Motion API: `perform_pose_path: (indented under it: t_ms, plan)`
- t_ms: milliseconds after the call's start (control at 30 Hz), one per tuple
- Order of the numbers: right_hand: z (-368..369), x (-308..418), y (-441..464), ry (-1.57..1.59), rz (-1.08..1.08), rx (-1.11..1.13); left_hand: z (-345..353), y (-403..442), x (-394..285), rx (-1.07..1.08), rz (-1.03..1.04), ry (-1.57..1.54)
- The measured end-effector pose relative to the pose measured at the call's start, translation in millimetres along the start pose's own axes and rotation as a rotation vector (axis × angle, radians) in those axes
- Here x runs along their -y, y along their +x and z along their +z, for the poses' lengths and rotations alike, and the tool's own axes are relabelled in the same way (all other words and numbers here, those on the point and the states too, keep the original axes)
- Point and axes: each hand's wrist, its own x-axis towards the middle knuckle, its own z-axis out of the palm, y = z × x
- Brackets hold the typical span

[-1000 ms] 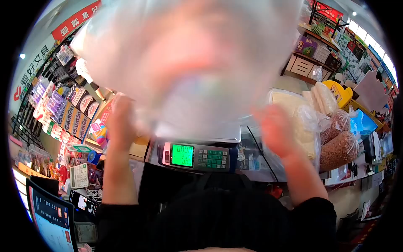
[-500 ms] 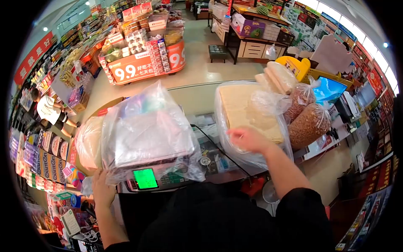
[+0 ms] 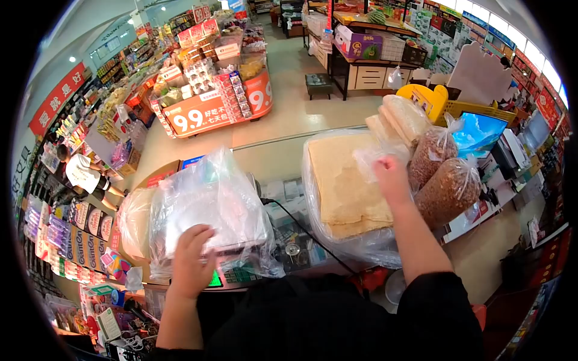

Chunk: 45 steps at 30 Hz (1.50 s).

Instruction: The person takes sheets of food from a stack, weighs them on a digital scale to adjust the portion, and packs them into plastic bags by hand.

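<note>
My right hand (image 3: 392,179) has its fingers closed on a crumpled clear plastic bag (image 3: 368,159), over the upper right of a stack of thin tan sheets (image 3: 340,192) that look like tofu skin. The stack rests in a larger clear bag (image 3: 376,256). My left hand (image 3: 194,260) is open, fingers spread, above the front of a digital scale with clear plastic (image 3: 211,198) draped over its platform. It partly covers the scale's green display (image 3: 215,279). Whether the left fingertips touch the plastic I cannot tell.
Two bags of brown nuts or beans (image 3: 450,191) stand right of the stack, with pale wrapped packs (image 3: 404,117) behind. A bag of pale goods (image 3: 136,222) sits left of the scale. A black cable (image 3: 307,219) crosses the glass counter (image 3: 283,180). A person (image 3: 84,171) stands among shelves.
My right hand has moved up and right from the middle of the sheets to the crumpled bag. My left hand has come from the scale's left corner to its front. The view has shifted slightly.
</note>
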Motion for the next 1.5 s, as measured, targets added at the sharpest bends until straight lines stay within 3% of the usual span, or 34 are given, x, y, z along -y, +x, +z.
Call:
perform_pose_path:
  t_ms: [33,100,167,200,333,433,467,533,567,633,700,767,900,933,1000,1067,1133,1200,1300,1400,1500]
  plan:
    - [5.7,30.1,-10.2,-0.147,-0.376,-0.018,8.7,17.9,-19.9,0.034,0.064,-0.113]
    - [20.9,92.5,-41.4,-0.077,-0.659,0.041,36.8,42.0,-43.0,0.202,0.043,-0.446]
    - [26.2,134.3,-73.2,-0.069,-0.818,0.277,68.8,62.1,-71.6,0.421,-0.320,-1.193]
    - [33.6,134.8,-88.2,0.017,-0.820,0.356,93.0,66.3,-77.6,0.342,-0.414,-1.315]
    - [38.4,121.7,-121.2,0.192,-0.769,0.594,134.6,77.0,-75.0,0.147,-0.715,-1.288]
    - [12.2,108.5,-135.4,0.307,-0.550,0.620,136.1,69.3,-74.7,0.252,-0.688,-1.041]
    - [1.9,111.0,-138.6,0.360,-0.458,0.617,134.7,69.1,-81.6,0.286,-0.504,-0.836]
    - [-22.3,139.0,-132.0,0.491,-0.578,0.476,135.1,65.1,-106.0,0.332,-0.149,-0.432]
    - [-30.7,154.2,-128.1,0.555,-0.635,0.408,148.7,60.3,-108.1,0.328,0.083,-0.474]
    - [-24.6,167.9,-127.9,0.563,-0.572,0.562,181.0,49.2,-105.5,0.298,0.555,-0.550]
    - [-2.1,152.8,-132.8,0.457,-0.402,0.793,187.3,30.0,-109.8,0.557,0.549,-0.482]
    - [19.7,118.5,-137.9,0.097,-0.172,0.990,192.7,10.7,-113.2,0.817,0.555,-0.400]
    - [12.0,85.6,-148.9,-0.539,0.083,1.200,171.8,16.6,-135.2,1.272,0.445,-0.207]
    - [10.2,80.0,-153.9,-0.568,0.149,1.069,163.0,20.4,-142.2,1.369,0.389,-0.155]
    - [11.9,61.7,-159.9,-0.631,0.263,0.798,172.3,7.1,-130.8,1.142,0.509,-0.369]
    - [25.8,-23.6,-160.9,-0.544,0.066,0.432,180.4,2.1,-125.5,0.948,0.637,-0.490]
    - [24.6,-83.2,-157.0,-0.642,-0.056,0.212,184.7,1.9,-125.4,0.802,0.784,-0.520]
    - [17.2,-91.9,-139.0,-0.929,-0.098,0.139,177.5,11.2,-130.4,0.748,0.728,-0.569]
    - [-32.4,-11.1,-97.1,-0.700,0.535,0.752,176.8,32.6,-126.4,0.630,0.560,-0.521]
    - [-42.4,-33.9,-105.0,-0.674,0.355,0.726,198.5,54.6,-112.3,0.540,0.434,-0.439]
    - [-41.5,-34.1,-96.3,-0.704,0.339,0.956,223.0,61.7,-105.7,0.618,0.425,-0.364]
